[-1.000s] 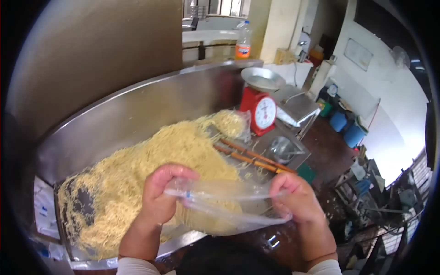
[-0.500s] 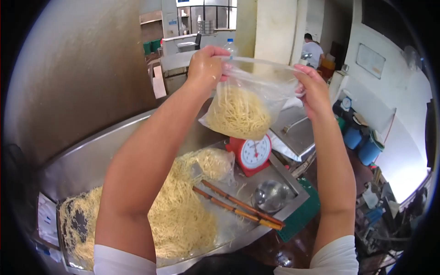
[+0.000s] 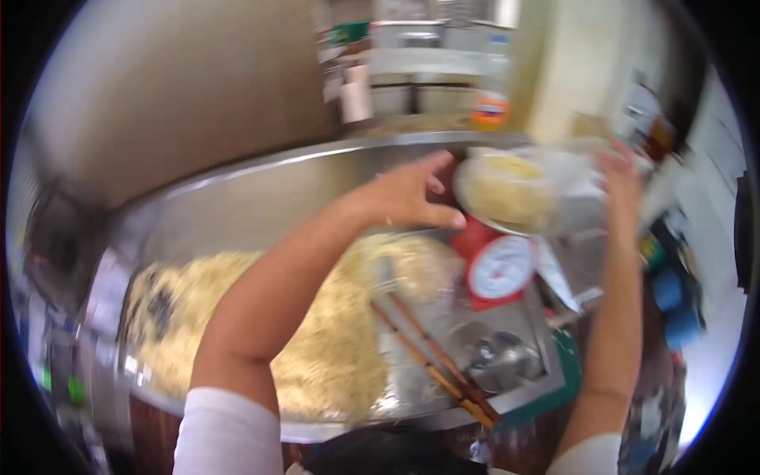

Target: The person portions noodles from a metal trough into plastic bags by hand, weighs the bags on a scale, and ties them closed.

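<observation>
The clear bag of noodles [image 3: 511, 190] rests on the round pan of the red scale [image 3: 499, 267]. To the left of the pan, my left hand [image 3: 416, 194] is empty, with its fingers spread. My right hand [image 3: 621, 170] is at the right end of the bag's plastic; motion blur hides its fingers and whether they grip it. A big pile of loose noodles [image 3: 317, 348] lies in the metal tray, with another bagged portion [image 3: 419, 265] beside the scale.
Two wooden sticks [image 3: 435, 360] and a metal bowl [image 3: 503, 360] lie at the tray's right end. A bottle with orange contents [image 3: 490, 103] stands behind the tray's back rim [image 3: 317, 152]. Blue bins [image 3: 677, 309] are at the right.
The bag of noodles has come down from the air onto the scale pan. My left hand has let go of it and opened. The view has shifted and blurred.
</observation>
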A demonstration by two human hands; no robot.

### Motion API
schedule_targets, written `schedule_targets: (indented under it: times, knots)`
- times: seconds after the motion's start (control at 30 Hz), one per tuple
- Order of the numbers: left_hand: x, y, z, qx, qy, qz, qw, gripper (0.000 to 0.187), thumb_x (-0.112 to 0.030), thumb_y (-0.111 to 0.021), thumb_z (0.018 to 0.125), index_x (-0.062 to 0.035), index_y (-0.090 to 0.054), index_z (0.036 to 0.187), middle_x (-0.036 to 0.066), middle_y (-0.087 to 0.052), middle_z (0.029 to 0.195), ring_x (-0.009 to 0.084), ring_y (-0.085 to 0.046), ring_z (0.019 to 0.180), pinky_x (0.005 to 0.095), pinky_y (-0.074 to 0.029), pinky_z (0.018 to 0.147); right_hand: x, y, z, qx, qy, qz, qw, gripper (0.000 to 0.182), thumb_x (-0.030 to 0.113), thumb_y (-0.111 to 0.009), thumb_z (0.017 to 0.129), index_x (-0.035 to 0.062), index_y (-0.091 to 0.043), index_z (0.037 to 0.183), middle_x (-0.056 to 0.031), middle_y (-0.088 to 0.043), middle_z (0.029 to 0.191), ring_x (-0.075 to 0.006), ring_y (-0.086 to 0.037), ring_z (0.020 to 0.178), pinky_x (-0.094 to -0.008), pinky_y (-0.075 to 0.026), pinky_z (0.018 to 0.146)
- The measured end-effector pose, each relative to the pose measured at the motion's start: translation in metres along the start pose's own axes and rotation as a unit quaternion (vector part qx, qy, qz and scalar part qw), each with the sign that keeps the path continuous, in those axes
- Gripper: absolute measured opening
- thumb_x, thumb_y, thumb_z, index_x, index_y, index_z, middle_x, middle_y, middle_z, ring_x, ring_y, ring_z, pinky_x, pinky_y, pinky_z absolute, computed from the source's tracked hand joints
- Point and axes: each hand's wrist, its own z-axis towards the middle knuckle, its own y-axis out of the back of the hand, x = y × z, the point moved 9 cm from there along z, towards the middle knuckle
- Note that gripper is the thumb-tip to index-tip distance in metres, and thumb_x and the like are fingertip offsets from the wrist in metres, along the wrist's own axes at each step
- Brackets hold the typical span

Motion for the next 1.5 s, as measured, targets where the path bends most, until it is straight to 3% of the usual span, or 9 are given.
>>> schedule_targets:
  times: [0.17, 0.3, 0.53, 0.67, 0.97, 1.07, 1.2, 1.37, 1.5]
  knots:
    - [0.202, 0.059, -0.236, -0.152, 0.325, 0.122, 0.925, 0.079, -0.049, -0.067, 0.08, -0.0074, -0.038, 0.14, 0.021, -0.045, 0.137, 0.0322, -0.053, 0.118, 0.0397, -0.045, 0.096, 0.014, -0.017, -0.108, -0.122, 0.081, 0.053, 0.988, 0.022, 0.01, -0.057, 0.092, 0.0006, -0.059, 0.112, -0.0077, -0.062, 0.099, -0.0141, -0.057, 0.084, -0.0259, -0.045, 0.077]
    - [0.283, 0.068, -0.472, -0.424, 0.457, 0.173, 0.762, 0.064, -0.035, -0.067, 0.083, -0.0069, -0.043, 0.135, 0.019, -0.053, 0.126, 0.0316, -0.052, 0.116, 0.0415, -0.042, 0.098, 0.062, -0.229, -0.261, 0.281, 0.075, 0.017, 0.957, 0.008, 0.008, -0.067, 0.079, 0.0051, -0.061, 0.085, -0.0068, -0.063, 0.082, -0.0179, -0.06, 0.076, -0.0316, -0.047, 0.07]
    - [0.419, 0.02, -0.606, -0.049, 0.716, 0.133, 0.684, 0.06, -0.045, -0.058, 0.086, -0.0078, -0.048, 0.132, 0.023, -0.054, 0.126, 0.0353, -0.056, 0.111, 0.0487, -0.042, 0.095, 0.081, -0.427, -0.543, 0.648, 0.185, -0.112, 0.73, 0.04, 0.032, -0.07, 0.074, 0.0114, -0.064, 0.107, -0.0154, -0.059, 0.104, -0.0315, -0.058, 0.096, -0.0429, -0.048, 0.079]
    - [0.549, 0.114, -0.625, -0.243, 0.638, 0.064, 0.728, 0.034, -0.029, -0.055, 0.083, -0.004, -0.068, 0.102, 0.023, -0.066, 0.099, 0.0345, -0.064, 0.097, 0.0422, -0.05, 0.086, 0.051, -0.474, -0.589, 0.668, 0.2, -0.314, 0.644, 0.058, 0.033, -0.069, 0.073, 0.0128, -0.054, 0.125, -0.0196, -0.049, 0.121, -0.0355, -0.049, 0.112, -0.0472, -0.044, 0.088]
    - [0.487, 0.061, -0.668, 0.113, 0.674, 0.115, 0.721, 0.087, -0.073, -0.047, 0.077, -0.0093, -0.047, 0.136, 0.023, -0.046, 0.136, 0.0381, -0.028, 0.136, 0.0497, -0.022, 0.111, 0.025, -0.686, -0.582, 0.654, -0.054, -0.342, 0.673, 0.066, 0.038, -0.071, 0.072, -0.0084, -0.053, 0.116, -0.0247, -0.057, 0.113, -0.0356, -0.061, 0.094, -0.0428, -0.05, 0.08]
    - [0.522, 0.11, -0.724, -0.055, 0.649, 0.189, 0.735, 0.09, -0.071, -0.054, 0.074, -0.0012, -0.051, 0.131, 0.022, -0.048, 0.135, 0.0348, -0.037, 0.132, 0.0469, -0.025, 0.11, 0.092, -0.655, -0.649, 0.646, 0.288, -0.213, 0.674, 0.061, 0.04, -0.071, 0.074, 0.0027, -0.056, 0.12, -0.022, -0.063, 0.098, -0.0304, -0.063, 0.096, -0.0436, -0.046, 0.09]
    - [0.493, 0.175, -0.699, 0.063, 0.64, 0.072, 0.762, 0.081, -0.052, -0.075, 0.067, 0.0004, -0.055, 0.126, 0.022, -0.05, 0.133, 0.0326, -0.047, 0.125, 0.0372, -0.036, 0.104, 0.096, -0.61, -0.589, 0.86, -0.118, -0.048, 0.495, 0.041, 0.035, -0.068, 0.083, 0.0114, -0.063, 0.117, -0.0149, -0.066, 0.105, -0.0243, -0.062, 0.103, -0.0419, -0.043, 0.097]
    - [0.44, 0.23, -0.596, 0.052, 0.568, 0.204, 0.795, 0.04, -0.039, -0.073, 0.076, -0.014, -0.068, 0.107, 0.01, -0.061, 0.113, 0.0236, -0.06, 0.101, 0.0354, -0.048, 0.084, -0.028, -0.574, -0.348, 0.422, -0.08, -0.201, 0.881, 0.02, 0.022, -0.067, 0.083, 0.0043, -0.069, 0.092, -0.014, -0.068, 0.098, -0.0221, -0.065, 0.076, -0.0297, -0.052, 0.065]
    - [0.431, 0.149, -0.465, 0.04, 0.404, 0.186, 0.895, 0.043, -0.047, -0.06, 0.085, -0.0064, -0.065, 0.101, 0.017, -0.059, 0.115, 0.0262, -0.057, 0.103, 0.0394, -0.049, 0.085, -0.013, -0.585, -0.483, 0.577, 0.035, -0.276, 0.768, 0.026, 0.029, -0.073, 0.069, 0.0061, -0.062, 0.074, -0.0162, -0.062, 0.083, -0.0308, -0.06, 0.078, -0.0428, -0.046, 0.072]
